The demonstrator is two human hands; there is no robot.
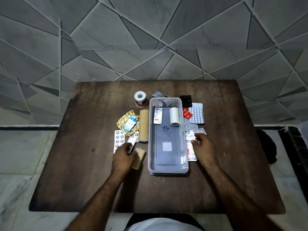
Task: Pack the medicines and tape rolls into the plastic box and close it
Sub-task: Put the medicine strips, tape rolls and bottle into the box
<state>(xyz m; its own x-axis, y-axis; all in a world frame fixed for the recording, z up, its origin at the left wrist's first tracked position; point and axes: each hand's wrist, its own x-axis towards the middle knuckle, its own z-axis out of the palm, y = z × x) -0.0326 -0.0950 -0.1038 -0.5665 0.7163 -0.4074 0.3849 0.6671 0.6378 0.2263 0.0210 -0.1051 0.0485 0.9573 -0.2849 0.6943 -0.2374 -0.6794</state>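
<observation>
- The silver blister strip (119, 140) lies flat at the far left of the table (66, 172), its near end just beside the left hand (125, 154); I judge it an easy later pick, best slid by an edge since it lies flush
- The left hand closes over the short tan roll (138, 157) and touches a small whitish strip (132, 141); its grip is curled on the roll, though whether it already pinches the strip I cannot tell
- To do this step well, I would lift the roll clear before swinging right, since the long tan roll (144, 125) lies close along the box's left wall
- The gold foil pack (127, 122) with a blue sachet (131, 123) on it sits behind the hand, and a white tape roll on a red spool (140, 98) stands further back, apart from the box
- The plastic box (168, 165) stands open in the middle, holding a carded medicine (158, 115) and a white tape roll (174, 118) at its far end; the near half is bare, so there is room to lay things flat
- A lid seems to lie under the box, but that is unclear
- The right hand (203, 145) pinches a pale strip (196, 132) from the stack beside the right wall, over a red-printed strip (191, 152)
- The overlapping strips may drag along, so lift slowly
- Further back lie red tablets (187, 113), a white blister sheet (197, 113) and a dark blister (185, 100)
</observation>
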